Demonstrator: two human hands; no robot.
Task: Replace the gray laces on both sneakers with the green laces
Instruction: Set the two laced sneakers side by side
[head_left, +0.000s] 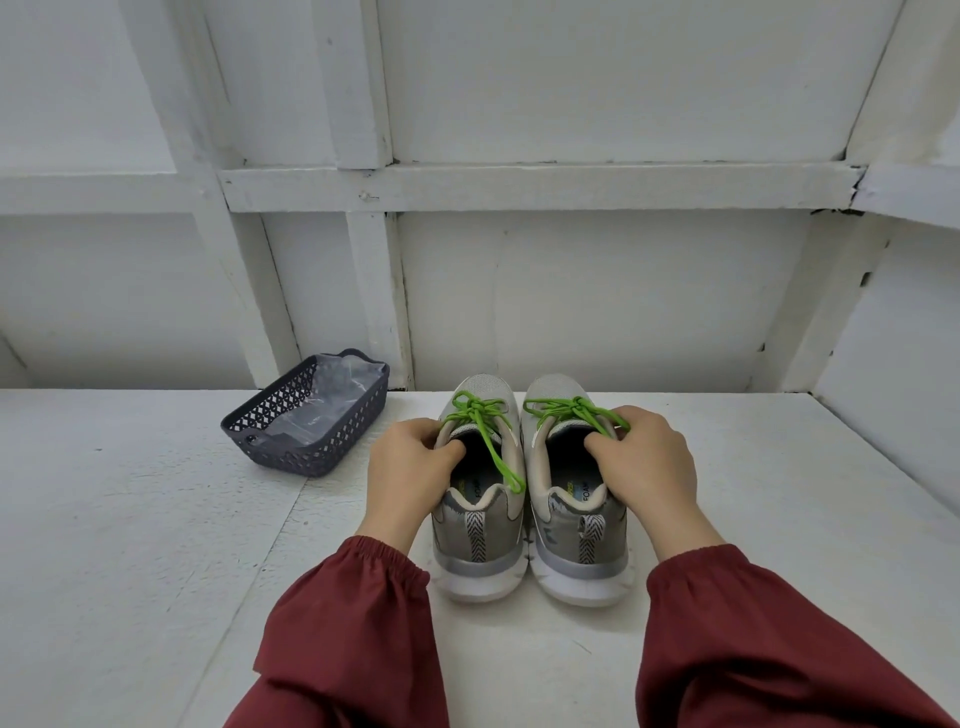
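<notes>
Your maroon sleeves (358, 623) fill the bottom of the view, and just beyond them both hands are on the pair. Your left hand (410, 462) has its fingers curled over the outer collar of the left sneaker (478, 525), tips hooked into the opening. Your right hand (644, 457) grips the outer collar of the right sneaker (576, 535) the same way, its knuckles touching a loop of that shoe's bow.

What matters for the next move is how the shoes lie. They stand side by side between your two sets of fingers, heels toward you and toes away toward the wall (597, 301). Each shoe's long axis therefore runs straight out from your wrists, and each hand sits outboard of its own shoe, equally near.

The green laces (475, 410) are tied in bows just ahead of your fingertips. One loose end (498, 457) of the left bow trails back across the opening toward the heel, inboard of your left fingers.

No gray lace shows on either shoe, so the relacing looks finished, with only squaring up or letting go left. Any push or pull should follow that heel-to-toe line, both hands together.

Well off to the left of your left hand sits a dark basket (291, 447) with crumpled clear plastic (337, 395) in it. Whether gray laces lie inside cannot be told.
</notes>
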